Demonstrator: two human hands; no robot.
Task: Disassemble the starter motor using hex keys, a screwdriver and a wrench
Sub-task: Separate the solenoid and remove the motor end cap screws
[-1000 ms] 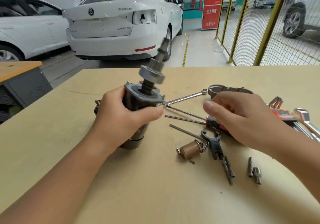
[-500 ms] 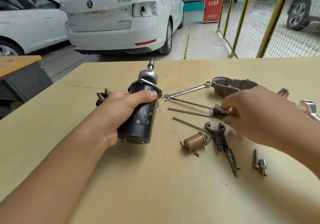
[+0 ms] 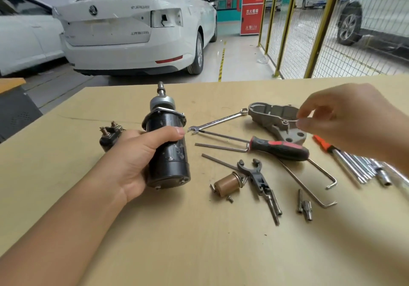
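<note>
Starter motor body (image 3: 167, 153), lying on the workbench (image 3: 199, 252), long axis running away from the viewer, shaft end farthest. Left hand (image 3: 137, 155) wraps the black casing, thumb across the top. Right hand (image 3: 345, 119) hovers above the grey housing (image 3: 274, 117), fingertips pinched together; any held part too small to discern.

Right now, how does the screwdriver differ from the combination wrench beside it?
The screwdriver has a thick black-and-red handle; the wrench is bare shiny metal throughout. The screwdriver ends in a thin shaft, the wrench in an open jaw and a ring. Both lie flat on the table, untouched by either hand.
</note>
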